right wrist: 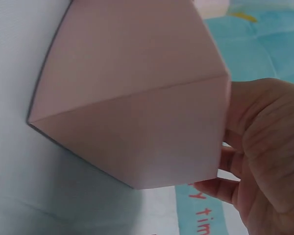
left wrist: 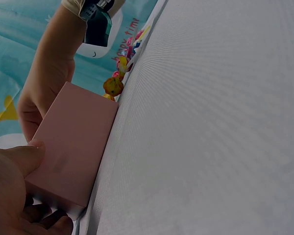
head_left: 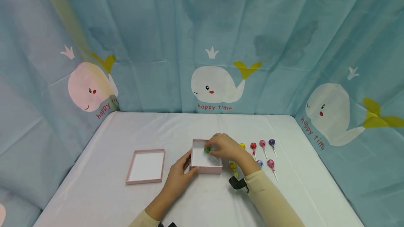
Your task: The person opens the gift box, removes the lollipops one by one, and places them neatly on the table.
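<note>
A pink box (head_left: 206,170) with a white inside stands uncovered on the white table. My left hand (head_left: 179,177) grips its front left corner; in the left wrist view the thumb (left wrist: 32,155) lies against the pink face and the fingers bend round the edge. Over the box's right side reaches my right hand (head_left: 224,146), its fingertips pinching a green lollipop (head_left: 207,149) inside the box. The white stick shows beneath that hand. In the right wrist view the box walls hide the lollipop and most fingertips of the right hand (right wrist: 272,142).
The pink-rimmed lid (head_left: 143,181) lies left of the box, white inside facing up. Several lollipops lie in two rows to the right, among them a purple one (head_left: 272,142), a red one (head_left: 253,145) and a yellow one (head_left: 233,165). A whale-print curtain (head_left: 151,80) encloses the table.
</note>
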Tool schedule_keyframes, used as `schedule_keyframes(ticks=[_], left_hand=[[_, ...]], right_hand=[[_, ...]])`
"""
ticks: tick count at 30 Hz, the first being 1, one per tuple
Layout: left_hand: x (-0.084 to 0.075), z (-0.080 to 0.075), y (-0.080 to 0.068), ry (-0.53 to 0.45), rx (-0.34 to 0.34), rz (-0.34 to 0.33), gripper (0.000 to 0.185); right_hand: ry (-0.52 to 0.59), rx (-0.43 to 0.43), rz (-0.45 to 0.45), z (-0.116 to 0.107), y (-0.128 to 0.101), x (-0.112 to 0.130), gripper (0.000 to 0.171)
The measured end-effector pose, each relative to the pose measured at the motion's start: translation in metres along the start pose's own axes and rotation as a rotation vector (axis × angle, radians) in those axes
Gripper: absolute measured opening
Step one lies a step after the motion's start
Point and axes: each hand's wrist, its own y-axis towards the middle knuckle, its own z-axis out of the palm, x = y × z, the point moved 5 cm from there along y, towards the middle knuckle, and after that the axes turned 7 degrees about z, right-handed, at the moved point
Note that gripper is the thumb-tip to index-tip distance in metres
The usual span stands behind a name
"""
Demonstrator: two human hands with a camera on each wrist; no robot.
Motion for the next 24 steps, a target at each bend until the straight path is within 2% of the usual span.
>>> schedule_keyframes(ticks=[4,8,15,24], left_hand=[[0.001,0.0,0.001,-0.001,-0.007,0.003,0.08],[0.001,0.0,0.0,-0.002,-0.014,0.027,0.079],[0.003,0.0,0.002,0.001,-0.003,-0.014,0.079],[0.003,0.0,0.002,-0.011,-0.001,-0.01,0.08]], right_hand=[[-0.034,-0.015,-0.015,0.004,0.001,0.002,0.021],[-0.018,-0.036,-0.031,0.006,0.003,0.003,0.02],[-0.06,-0.057,-0.017,0.007,0.006,0.005,0.022],[-0.046,-0.038,-0.007,0.012,0.008,0.006,0.019]])
